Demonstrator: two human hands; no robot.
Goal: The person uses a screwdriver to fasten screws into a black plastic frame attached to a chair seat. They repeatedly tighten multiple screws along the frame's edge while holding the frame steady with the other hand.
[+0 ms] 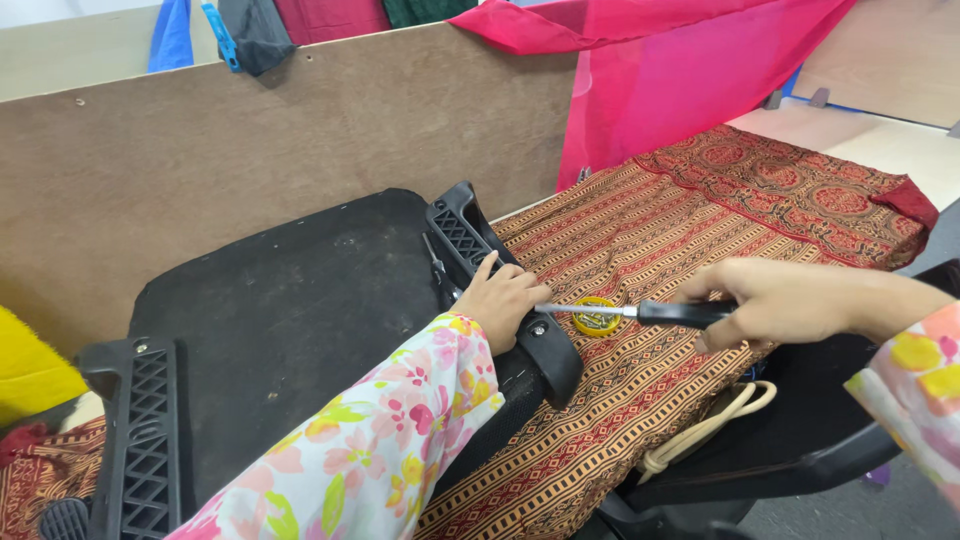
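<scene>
Head view — right hand grips screwdriver; left hand presses flat on armrest.

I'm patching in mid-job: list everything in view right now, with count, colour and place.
Seat base: one, black, upside down, centre-left.
Armrest brackets: two, black; one under the left hand, one lower left.
Screwdriver: one, black handle, metal shaft, tip at the bracket.
Round tin: one, yellow, on the cloth.
Patterned cloth: one, red-orange, over the table.
Pink fabric: one, hanging top right.
Wooden board: one, brown, behind.
Cord: one, cream, lower right.
Left hand: on the bracket.
Right hand: gripping the screwdriver.
</scene>
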